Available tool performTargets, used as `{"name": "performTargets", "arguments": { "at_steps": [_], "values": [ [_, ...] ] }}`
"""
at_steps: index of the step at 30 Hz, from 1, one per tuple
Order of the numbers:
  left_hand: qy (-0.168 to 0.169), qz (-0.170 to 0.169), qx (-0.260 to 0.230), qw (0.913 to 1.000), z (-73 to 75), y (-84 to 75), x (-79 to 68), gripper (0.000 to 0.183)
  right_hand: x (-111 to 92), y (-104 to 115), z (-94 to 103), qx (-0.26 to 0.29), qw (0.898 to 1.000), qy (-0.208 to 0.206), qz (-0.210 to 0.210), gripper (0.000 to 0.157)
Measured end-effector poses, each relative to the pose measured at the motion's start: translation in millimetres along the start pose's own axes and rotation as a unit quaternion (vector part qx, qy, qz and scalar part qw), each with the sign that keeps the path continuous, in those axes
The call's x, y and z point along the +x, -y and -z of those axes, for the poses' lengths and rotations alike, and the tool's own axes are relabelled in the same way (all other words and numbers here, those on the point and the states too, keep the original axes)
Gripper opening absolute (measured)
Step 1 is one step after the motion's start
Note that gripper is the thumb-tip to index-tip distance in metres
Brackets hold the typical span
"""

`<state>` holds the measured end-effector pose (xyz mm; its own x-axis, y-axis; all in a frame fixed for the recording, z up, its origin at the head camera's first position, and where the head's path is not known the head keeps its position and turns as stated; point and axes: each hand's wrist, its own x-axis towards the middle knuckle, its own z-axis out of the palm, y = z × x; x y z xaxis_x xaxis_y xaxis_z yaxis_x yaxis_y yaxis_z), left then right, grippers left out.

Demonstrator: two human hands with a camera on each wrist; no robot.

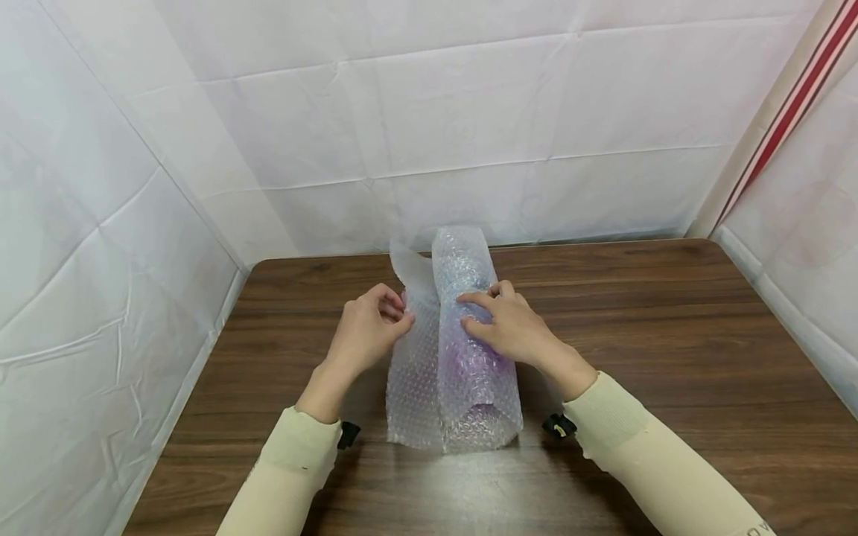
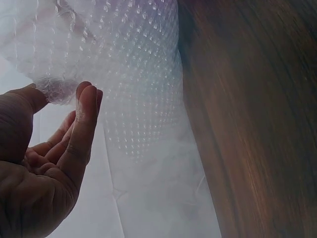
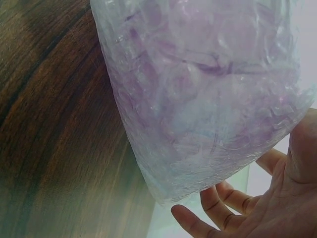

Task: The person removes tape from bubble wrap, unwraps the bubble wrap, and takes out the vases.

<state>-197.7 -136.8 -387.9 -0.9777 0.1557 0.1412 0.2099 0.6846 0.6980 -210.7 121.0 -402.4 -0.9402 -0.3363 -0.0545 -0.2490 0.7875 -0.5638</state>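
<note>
A roll of clear bubble wrap lies lengthwise on the table, with something purple and blue showing through its layers. Its loose flap spreads out to the left, the far corner standing up. At the flap's left edge, my left hand holds the wrap between thumb and fingers; the left wrist view shows a crumpled bit of wrap there. My right hand rests on the roll's right side, fingers spread over the top. In the right wrist view its fingers lie along the wrap's underside edge, not curled round it.
The brown wood-grain table extends to both sides of the roll. White sheeting hangs behind the table's far edge and along the left and right sides. A red-striped strip runs down the right corner.
</note>
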Motion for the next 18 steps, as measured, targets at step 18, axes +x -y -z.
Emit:
{"name": "performTargets", "arguments": {
  "at_steps": [18],
  "values": [
    [0.009, -0.014, 0.013, 0.9998, 6.0, 13.4, 1.8, 0.054, 1, -1, -2.5, 0.007, 1.0, 0.002, 0.001, 0.048]
  ]
}}
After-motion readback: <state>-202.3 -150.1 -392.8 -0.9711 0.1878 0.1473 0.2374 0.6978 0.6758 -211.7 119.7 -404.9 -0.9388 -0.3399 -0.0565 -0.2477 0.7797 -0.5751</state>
